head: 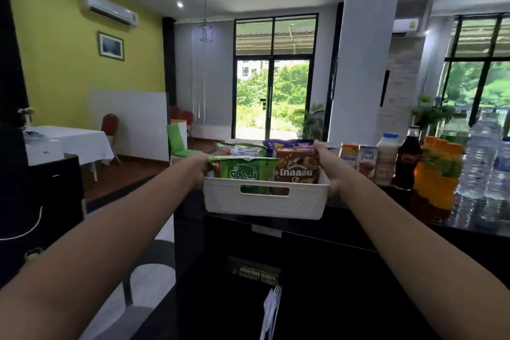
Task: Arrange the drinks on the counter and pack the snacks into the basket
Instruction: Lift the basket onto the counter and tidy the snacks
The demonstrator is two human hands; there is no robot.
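A white woven basket (265, 201) is held up in front of me, over the left end of the dark counter (469, 225). My left hand (205, 164) grips its left rim and my right hand (327, 165) grips its right rim. Inside stand a green snack bag (242, 170), a brown snack box (296, 165), a purple bag (287, 143) and another green pack (242, 149) behind. Along the counter to the right stand two juice cartons (349, 156), a white milk bottle (386, 159), a cola bottle (408, 159), orange juice bottles (436, 174) and clear water bottles (480, 163).
A white pillar (364, 50) rises behind the basket. To the left are a green chair (178, 141), a table with a white cloth (74, 141) and a red chair (110, 124). A dark cabinet (41, 201) stands at the near left. Glass doors (273, 96) lie ahead.
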